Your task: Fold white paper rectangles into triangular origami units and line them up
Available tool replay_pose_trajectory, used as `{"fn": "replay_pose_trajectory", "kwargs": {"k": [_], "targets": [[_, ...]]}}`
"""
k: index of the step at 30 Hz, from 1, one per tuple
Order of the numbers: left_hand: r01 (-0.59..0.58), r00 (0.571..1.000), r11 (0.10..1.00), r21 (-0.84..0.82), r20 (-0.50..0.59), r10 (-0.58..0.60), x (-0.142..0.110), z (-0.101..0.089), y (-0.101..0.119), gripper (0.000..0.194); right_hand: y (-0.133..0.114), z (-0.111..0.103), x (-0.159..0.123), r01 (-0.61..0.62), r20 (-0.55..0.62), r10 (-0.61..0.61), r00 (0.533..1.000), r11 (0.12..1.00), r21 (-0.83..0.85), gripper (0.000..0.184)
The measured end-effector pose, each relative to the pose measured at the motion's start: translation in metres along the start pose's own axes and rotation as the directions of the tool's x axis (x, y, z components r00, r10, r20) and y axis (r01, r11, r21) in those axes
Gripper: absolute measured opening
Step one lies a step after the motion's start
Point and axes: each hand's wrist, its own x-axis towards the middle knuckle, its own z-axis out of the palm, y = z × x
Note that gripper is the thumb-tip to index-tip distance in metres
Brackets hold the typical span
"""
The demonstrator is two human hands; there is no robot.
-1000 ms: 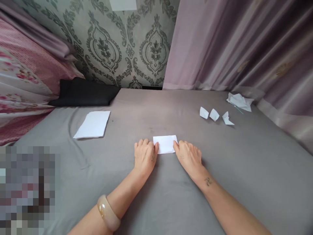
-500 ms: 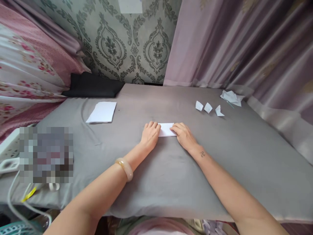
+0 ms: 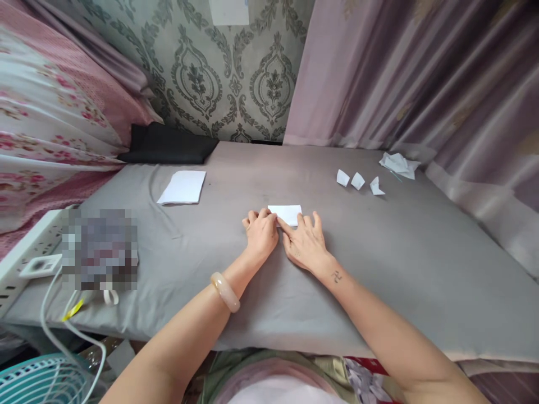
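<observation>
A small folded sheet of white paper [image 3: 288, 213] lies flat on the grey cloth in front of me, its long side running left to right. My left hand [image 3: 261, 231], with a pale bangle at the wrist, has curled fingers pressed together on the paper's left end. Lower and to the right, my right hand [image 3: 306, 240] rests with fingers spread. Its index finger stretches left along the paper's near edge, almost meeting my left fingertips. The left end of the paper is partly hidden under my fingers.
A stack of white paper [image 3: 185, 187] lies at the left. Three small folded paper pieces [image 3: 357, 180] sit at the right, near crumpled paper [image 3: 399, 165]. A black folded cloth [image 3: 172, 143] is at the back left. White cables [image 3: 48, 320] hang over the left edge above a turquoise basket [image 3: 42, 381].
My right hand has moved left and nearer me from the paper's right end, its fingers now spread along the near edge. My left hand stays at the left end. The view has shifted slightly.
</observation>
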Motion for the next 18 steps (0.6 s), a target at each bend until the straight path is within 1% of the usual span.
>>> {"fn": "replay_pose_trajectory", "kwargs": {"k": [5, 11, 13, 18], "targets": [[0.082, 0.996, 0.992, -0.100, 0.030, -0.079, -0.001, 0.003, -0.006, 0.032, 0.001, 0.004, -0.002, -0.016, 0.018, 0.016, 1.000, 1.000, -0.018, 0.051], [0.166, 0.984, 0.973, -0.160, 0.085, -0.153, 0.002, 0.002, -0.008, 0.034, 0.002, 0.007, -0.003, -0.031, 0.011, 0.030, 0.999, 0.999, 0.044, 0.048], [0.164, 0.984, 0.972, -0.167, 0.092, -0.150, 0.002, 0.001, -0.010, 0.035, 0.004, 0.008, -0.004, -0.043, 0.000, 0.043, 0.999, 0.996, 0.082, 0.046], [0.115, 0.991, 0.975, -0.193, 0.083, -0.100, 0.003, 0.003, -0.017, 0.034, 0.018, 0.011, -0.013, -0.084, -0.018, 0.088, 0.996, 0.982, 0.167, 0.047]]}}
